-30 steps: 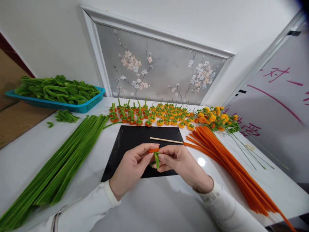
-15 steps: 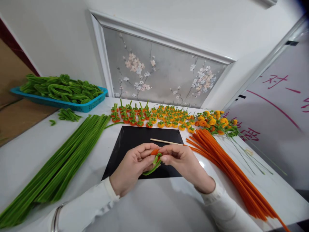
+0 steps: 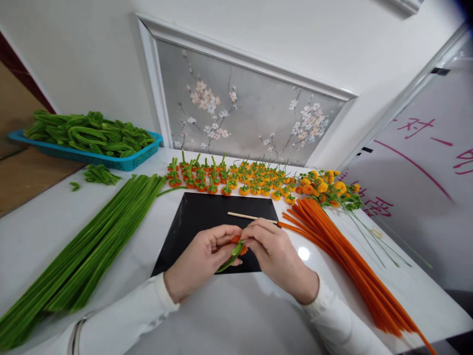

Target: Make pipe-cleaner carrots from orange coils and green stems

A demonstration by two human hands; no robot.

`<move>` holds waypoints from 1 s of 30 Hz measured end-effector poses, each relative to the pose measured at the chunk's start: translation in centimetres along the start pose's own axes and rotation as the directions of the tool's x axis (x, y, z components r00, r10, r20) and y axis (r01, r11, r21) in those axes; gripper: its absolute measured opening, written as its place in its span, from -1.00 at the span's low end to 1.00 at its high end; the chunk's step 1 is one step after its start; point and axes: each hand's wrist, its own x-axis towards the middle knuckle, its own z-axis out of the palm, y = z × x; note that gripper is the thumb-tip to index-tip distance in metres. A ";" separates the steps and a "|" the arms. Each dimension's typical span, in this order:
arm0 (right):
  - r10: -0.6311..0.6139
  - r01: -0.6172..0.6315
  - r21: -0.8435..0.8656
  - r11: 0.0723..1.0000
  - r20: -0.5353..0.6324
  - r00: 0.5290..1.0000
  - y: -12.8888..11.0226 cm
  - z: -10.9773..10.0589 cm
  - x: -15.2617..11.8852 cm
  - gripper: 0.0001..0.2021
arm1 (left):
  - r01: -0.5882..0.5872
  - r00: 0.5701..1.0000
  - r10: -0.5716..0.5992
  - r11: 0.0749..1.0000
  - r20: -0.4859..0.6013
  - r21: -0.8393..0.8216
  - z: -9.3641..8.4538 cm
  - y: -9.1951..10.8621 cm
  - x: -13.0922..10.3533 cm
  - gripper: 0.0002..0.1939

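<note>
Over the near part of a black mat (image 3: 177, 236), both my hands work at a small orange pipe-cleaner flower (image 3: 244, 250). My left hand (image 3: 201, 256) is closed around its left side. A green pipe cleaner (image 3: 231, 260) runs from the flower down and to the left, under my left thumb. My right hand (image 3: 279, 254) pinches the green pipe cleaner's upper part at the flower, thumb against fingertips. Much of the flower is hidden by my fingers. A thin wooden stick (image 3: 246, 216) lies on the mat just beyond my hands.
Long green pipe cleaners (image 3: 96, 241) lie left, orange ones (image 3: 343, 256) right. Rows of small orange and yellow pieces with green tops (image 3: 225, 180) stand behind the mat. A blue basket (image 3: 136, 159) of green loops is back left; stemmed yellow flowers (image 3: 321, 187) lie back right.
My right hand has turned over the flower, its fingers now closed on the green pipe cleaner. The green piece sits more across the orange one. The view has shifted slightly.
</note>
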 end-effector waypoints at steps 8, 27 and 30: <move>-0.261 0.283 -0.345 0.895 0.110 0.959 0.3 -0.3 0.0 -0.76 | 0.076 0.987 -0.094 0.987 0.129 0.141 -1.0 0.8 0.3 -0.75; 0.073 -0.088 0.104 0.991 0.138 0.988 0.9 -0.7 0.0 -0.85 | -0.210 0.977 0.142 0.745 0.156 0.633 -1.7 1.7 0.0 -0.72; 0.233 -0.289 0.167 0.943 0.292 0.928 0.3 -0.5 0.0 -0.77 | -0.272 0.936 0.334 0.492 0.109 0.827 -1.4 1.0 -0.4 -0.68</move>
